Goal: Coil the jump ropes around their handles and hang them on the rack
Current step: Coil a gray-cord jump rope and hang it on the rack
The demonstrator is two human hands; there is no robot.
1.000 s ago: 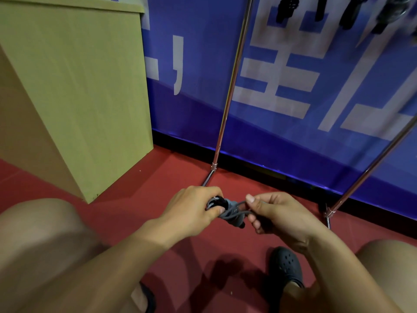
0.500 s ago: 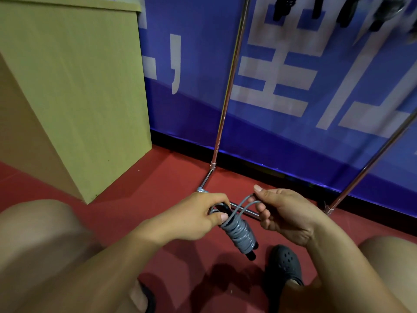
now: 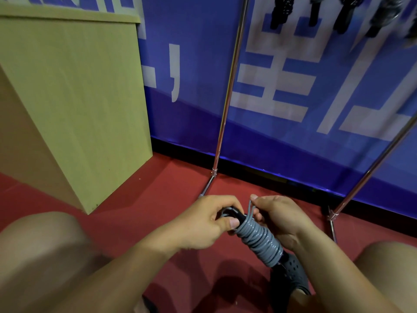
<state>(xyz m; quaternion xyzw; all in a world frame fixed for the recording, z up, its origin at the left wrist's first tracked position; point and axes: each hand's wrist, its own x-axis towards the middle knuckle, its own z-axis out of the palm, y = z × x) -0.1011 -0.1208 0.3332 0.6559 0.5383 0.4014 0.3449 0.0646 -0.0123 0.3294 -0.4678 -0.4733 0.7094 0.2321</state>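
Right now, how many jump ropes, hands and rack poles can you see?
Jump ropes: 6, meaning 1 grey coiled rope in hand and 5 hanging bundles, blurred
Hands: 2, left hand, right hand
Rack poles: 2
Total: 10

Glossy grey plastic-coated rope (image 3: 259, 238), shiny metal rack poles (image 3: 228, 91) — matt red floor (image 3: 158, 184), smooth pale wood-look cabinet (image 3: 74, 91)

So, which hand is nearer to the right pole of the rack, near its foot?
Right. The right hand pinches the grey rope loops closer to that pole. The left hand holds the handles' top end, farther away, nearer the other pole.
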